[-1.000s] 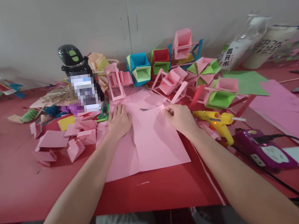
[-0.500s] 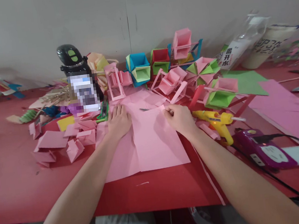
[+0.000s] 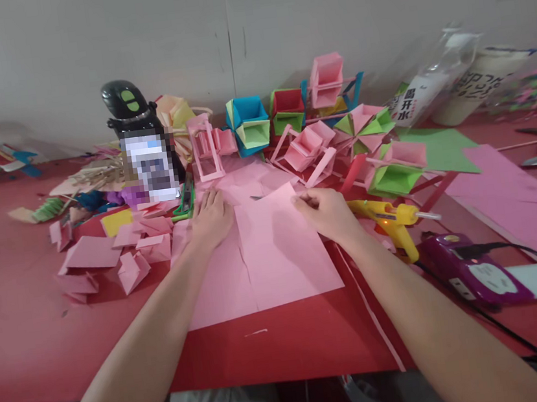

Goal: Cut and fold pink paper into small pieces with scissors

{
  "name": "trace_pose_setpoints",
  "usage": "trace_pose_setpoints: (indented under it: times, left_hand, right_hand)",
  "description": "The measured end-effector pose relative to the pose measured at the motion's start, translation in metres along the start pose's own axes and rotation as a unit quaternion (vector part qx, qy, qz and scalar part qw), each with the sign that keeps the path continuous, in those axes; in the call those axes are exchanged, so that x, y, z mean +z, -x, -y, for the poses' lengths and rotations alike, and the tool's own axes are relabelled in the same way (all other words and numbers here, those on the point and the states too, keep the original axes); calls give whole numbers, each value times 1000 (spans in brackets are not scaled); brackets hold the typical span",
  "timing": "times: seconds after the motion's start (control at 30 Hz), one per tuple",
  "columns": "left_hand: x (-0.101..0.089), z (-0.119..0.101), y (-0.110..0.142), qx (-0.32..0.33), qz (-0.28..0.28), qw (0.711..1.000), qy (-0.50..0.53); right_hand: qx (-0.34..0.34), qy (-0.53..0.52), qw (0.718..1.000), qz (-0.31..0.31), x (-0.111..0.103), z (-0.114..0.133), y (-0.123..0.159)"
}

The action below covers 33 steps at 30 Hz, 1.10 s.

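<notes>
A sheet of pink paper point(image 3: 287, 251) lies in front of me, with more pink paper point(image 3: 217, 285) to its left. My left hand point(image 3: 212, 217) rests flat, fingers stretched out, on the left paper near its upper edge. At the sheet's upper right corner, the thumb and fingers of my right hand point(image 3: 321, 211) are closed in a pinch on its edge. A small dark pointed tip point(image 3: 256, 197) shows just beyond the sheet's top edge; the rest of it is hidden. Green-handled scissors point(image 3: 185, 201) lie beside my left hand.
Folded pink paper pieces point(image 3: 133, 270) lie at left, near a phone point(image 3: 151, 166) leaning on a black bottle point(image 3: 132, 107). Paper models point(image 3: 249, 122) line the wall. At right are a yellow glue gun point(image 3: 393, 218), a purple power strip point(image 3: 483, 272) with a black cable, and a plastic bottle point(image 3: 435, 86).
The sheet's right side has turned slightly, its lower right corner shifting right and up. My right hand keeps its pinch at the corner; my left hand stays nearly in place.
</notes>
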<state>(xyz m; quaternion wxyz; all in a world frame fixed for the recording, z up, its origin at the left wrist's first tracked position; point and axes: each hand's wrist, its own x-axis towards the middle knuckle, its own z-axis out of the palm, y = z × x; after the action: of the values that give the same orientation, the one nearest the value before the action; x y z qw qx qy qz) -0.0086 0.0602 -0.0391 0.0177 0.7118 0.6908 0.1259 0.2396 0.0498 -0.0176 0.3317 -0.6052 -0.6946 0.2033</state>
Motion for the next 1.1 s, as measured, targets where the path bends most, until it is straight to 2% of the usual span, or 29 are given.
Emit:
trace_pose_setpoints:
  times: [0.3, 0.6, 0.83, 1.1]
  left_hand:
    - [4, -3, 1, 9, -4, 999, -33]
    - [11, -1, 1, 13, -32, 998, -49]
    - [8, -2, 1, 10, -13, 999, -39]
    - [9, -1, 2, 22, -28, 999, -36]
  right_hand:
    - [0, 79, 997, 1, 4, -5, 0]
    - [-10, 70, 997, -12, 5, -5, 2]
    - [-16, 62, 998, -23, 6, -5, 4]
    - [-29, 60, 997, -30, 6, -5, 5]
